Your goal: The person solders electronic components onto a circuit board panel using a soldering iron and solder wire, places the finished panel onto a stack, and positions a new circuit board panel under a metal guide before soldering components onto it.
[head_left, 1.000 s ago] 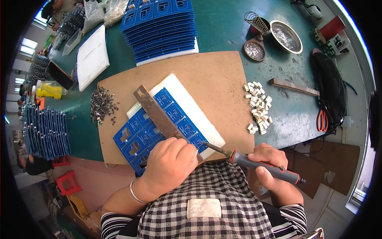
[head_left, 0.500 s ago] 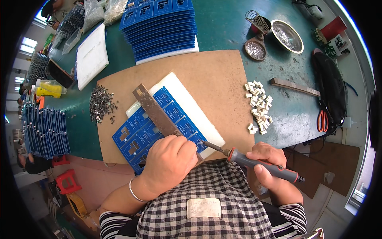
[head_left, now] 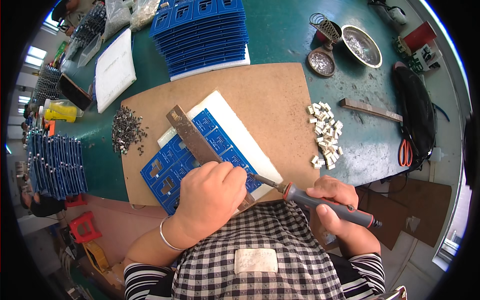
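— Stock at the left of the green table [head_left: 285, 30]?

— 1 row of blue boards [head_left: 57, 165] standing on edge, with a yellow-and-clear tub [head_left: 61, 111] beyond it. Farther right, a white foam slab [head_left: 115, 72], then a pile of small dark components [head_left: 126, 131] at the left side of a brown fibreboard sheet [head_left: 280, 110].

— Work position?

— Beyond the sheet's far edge, 1 tall stack of blue boards [head_left: 200, 42]. Nearer the wearer, a blue circuit-board panel [head_left: 216, 140] lies slanted on a white foam pad [head_left: 237, 137], which rests on the sheet.

— Left hand [head_left: 212, 197]?

— Closed in a fist, clamped over the lower part of a brown bar [head_left: 191, 134] that lies diagonally across the panel. Fingertips are hidden.

— Right hand [head_left: 337, 191]?

— Wrapped around the grey-and-red handle of a soldering iron [head_left: 310, 200]. The tip points left to the panel's right side, just beside the left hand; whether it touches, I cannot tell.

— Items farther right?

— Loose heap of white connectors [head_left: 327, 134] at the sheet's right edge. Beyond it, 1 coil-topped iron stand [head_left: 325, 31] and 1 metal bowl [head_left: 361, 46] holding silvery scraps. Then another bar [head_left: 370, 109], orange-handled scissors [head_left: 405, 152] and a black bag [head_left: 412, 105].
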The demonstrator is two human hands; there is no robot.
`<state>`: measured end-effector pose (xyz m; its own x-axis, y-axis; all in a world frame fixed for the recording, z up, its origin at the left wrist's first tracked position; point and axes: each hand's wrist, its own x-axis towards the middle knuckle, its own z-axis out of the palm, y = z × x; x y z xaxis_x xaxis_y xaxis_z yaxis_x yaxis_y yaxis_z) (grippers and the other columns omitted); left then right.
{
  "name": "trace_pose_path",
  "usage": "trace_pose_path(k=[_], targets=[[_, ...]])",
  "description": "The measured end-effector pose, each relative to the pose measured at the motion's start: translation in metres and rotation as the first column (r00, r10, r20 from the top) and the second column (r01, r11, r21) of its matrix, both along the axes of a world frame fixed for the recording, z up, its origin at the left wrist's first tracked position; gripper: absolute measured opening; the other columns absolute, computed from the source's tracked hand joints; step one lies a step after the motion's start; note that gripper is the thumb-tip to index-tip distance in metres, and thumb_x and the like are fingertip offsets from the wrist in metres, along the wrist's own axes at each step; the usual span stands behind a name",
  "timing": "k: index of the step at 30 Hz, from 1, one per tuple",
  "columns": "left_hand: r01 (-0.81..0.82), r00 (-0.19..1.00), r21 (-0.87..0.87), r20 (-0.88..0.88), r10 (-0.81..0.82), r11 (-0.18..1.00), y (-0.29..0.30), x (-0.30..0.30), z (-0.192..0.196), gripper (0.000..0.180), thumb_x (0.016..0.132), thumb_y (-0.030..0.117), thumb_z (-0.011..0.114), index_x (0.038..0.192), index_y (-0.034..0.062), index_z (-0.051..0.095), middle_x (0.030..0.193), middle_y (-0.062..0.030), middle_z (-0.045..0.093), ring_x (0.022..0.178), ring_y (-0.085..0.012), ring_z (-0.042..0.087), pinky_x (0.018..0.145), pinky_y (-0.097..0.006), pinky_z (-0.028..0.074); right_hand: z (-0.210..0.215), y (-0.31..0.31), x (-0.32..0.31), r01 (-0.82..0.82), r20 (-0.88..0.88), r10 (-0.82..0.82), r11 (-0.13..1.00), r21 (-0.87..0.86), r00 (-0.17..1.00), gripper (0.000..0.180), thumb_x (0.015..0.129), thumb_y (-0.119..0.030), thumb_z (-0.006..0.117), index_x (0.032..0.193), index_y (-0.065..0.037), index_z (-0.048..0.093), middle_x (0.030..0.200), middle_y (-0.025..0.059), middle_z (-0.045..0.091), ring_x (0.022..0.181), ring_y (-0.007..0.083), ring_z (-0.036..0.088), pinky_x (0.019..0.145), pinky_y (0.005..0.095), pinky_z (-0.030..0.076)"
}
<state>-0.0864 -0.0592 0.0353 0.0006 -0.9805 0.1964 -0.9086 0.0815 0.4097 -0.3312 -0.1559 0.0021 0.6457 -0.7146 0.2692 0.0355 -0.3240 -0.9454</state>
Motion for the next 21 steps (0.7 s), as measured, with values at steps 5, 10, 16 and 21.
trace_pose_path(k=[5,10,16,21], targets=[[-0.057,0.989,0.024,-0.132,0.06,0.998,0.009,0.007,0.007,0.012,0.075,0.002,0.074,0.077,0.0071,0.063,0.065,-0.0072,0.053,0.059,-0.0237,0.056,0.053,-0.034,0.044,0.005,-0.002,-0.007,-0.031,-0.029,0.03,0.999,-0.031,0.999,0.028,0.082,-0.024,0.069,0.093,0.001,0.071,0.072,0.0092,0.066,0.062,0.0218,0.06,0.059,0.0332,0.047],[-0.083,0.949,0.046,-0.301,0.093,0.995,0.025,0.003,0.006,0.017,0.076,0.002,0.072,0.085,0.0058,0.058,0.07,-0.0077,0.055,0.064,-0.0269,0.059,0.054,-0.036,0.047,0.008,0.0,-0.018,-0.012,-0.01,0.012,1.0,-0.011,1.0,0.029,0.085,-0.026,0.068,0.091,0.001,0.07,0.075,0.0104,0.067,0.062,0.0224,0.06,0.059,0.0334,0.048],[0.0,0.972,-0.068,-0.236,-0.016,0.998,0.024,-0.006,-0.005,0.018,0.072,-0.001,0.068,0.081,0.0052,0.054,0.07,-0.0075,0.052,0.063,-0.0272,0.058,0.053,-0.036,0.047,0.001,0.009,-0.023,0.025,0.034,-0.025,0.999,0.024,0.999,0.029,0.085,-0.026,0.068,0.093,0.002,0.069,0.077,0.0111,0.069,0.062,0.0224,0.06,0.059,0.0335,0.048],[0.041,0.994,-0.051,-0.102,-0.046,0.998,0.019,-0.007,-0.003,0.018,0.068,-0.001,0.067,0.075,0.0068,0.052,0.068,-0.0067,0.049,0.06,-0.0243,0.056,0.051,-0.035,0.046,-0.002,0.012,-0.022,0.018,0.033,-0.019,1.0,0.023,0.999,0.028,0.085,-0.024,0.068,0.094,0.002,0.069,0.077,0.0107,0.069,0.061,0.0229,0.06,0.058,0.0336,0.048]])
